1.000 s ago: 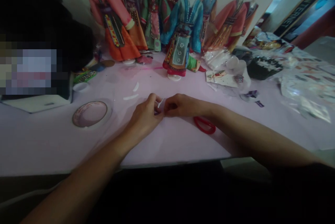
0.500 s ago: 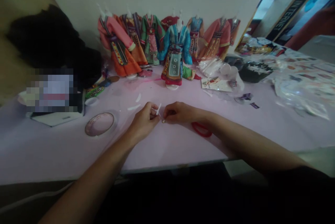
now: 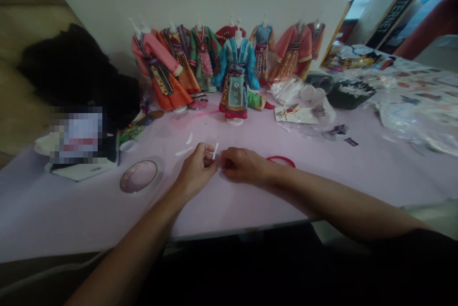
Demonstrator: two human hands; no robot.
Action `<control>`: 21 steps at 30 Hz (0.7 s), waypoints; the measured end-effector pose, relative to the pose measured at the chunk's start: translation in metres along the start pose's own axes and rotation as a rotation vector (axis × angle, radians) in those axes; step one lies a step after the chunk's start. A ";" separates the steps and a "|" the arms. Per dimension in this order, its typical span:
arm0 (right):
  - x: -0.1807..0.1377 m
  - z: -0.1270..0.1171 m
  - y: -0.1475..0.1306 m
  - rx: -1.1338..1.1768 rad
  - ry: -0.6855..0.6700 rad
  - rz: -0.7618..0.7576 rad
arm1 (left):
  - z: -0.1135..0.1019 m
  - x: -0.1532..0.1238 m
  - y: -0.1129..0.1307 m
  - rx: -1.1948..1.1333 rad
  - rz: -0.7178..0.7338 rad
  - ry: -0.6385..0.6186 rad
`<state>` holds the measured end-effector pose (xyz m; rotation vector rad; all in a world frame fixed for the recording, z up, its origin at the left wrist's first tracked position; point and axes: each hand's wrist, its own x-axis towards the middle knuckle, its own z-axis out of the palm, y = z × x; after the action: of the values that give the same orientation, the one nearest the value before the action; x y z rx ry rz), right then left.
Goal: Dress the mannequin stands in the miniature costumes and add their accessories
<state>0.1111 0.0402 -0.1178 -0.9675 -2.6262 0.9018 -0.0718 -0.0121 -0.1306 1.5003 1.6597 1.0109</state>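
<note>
Our left hand [image 3: 196, 167] pinches a narrow white strip [image 3: 215, 151], which stands nearly upright with a slight tilt at its fingertips. Our right hand [image 3: 243, 164] curls just beside the strip at its 3 o'clock; we cannot tell whether it grips anything. The hands are close together, low over a lilac-covered table [image 3: 60, 210]. At 9 o'clock from our hands lies a roll of clear tape [image 3: 139, 176], and at 2 o'clock a red loop [image 3: 281, 161]. Two curved white strips [image 3: 186, 144] lie at 11 o'clock. Farther off at 12 o'clock stands a row of costumed dolls, led by one in a blue robe [image 3: 235, 79] on a white stand.
</note>
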 end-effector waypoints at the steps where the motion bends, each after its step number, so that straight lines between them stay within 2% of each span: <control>1: -0.001 0.001 0.001 -0.001 0.012 -0.013 | 0.000 -0.001 0.001 0.000 0.000 -0.003; 6: -0.006 0.004 0.003 0.006 0.057 -0.082 | 0.002 -0.003 0.000 -0.015 -0.008 -0.024; 11: -0.007 0.003 0.003 0.109 0.056 -0.048 | 0.004 -0.003 0.001 -0.042 0.004 -0.038; 13: -0.004 0.003 0.006 0.284 0.075 -0.032 | 0.004 -0.004 0.005 -0.088 -0.017 -0.058; 17: 0.005 0.000 0.014 0.784 0.045 0.054 | 0.006 -0.008 0.015 -0.278 -0.122 -0.101; 21: 0.007 -0.007 0.016 1.060 0.022 0.076 | 0.007 -0.010 0.023 -0.386 -0.121 -0.037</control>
<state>0.1165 0.0576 -0.1218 -0.7269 -1.6309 1.9392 -0.0538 -0.0207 -0.1138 1.1445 1.4123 1.1523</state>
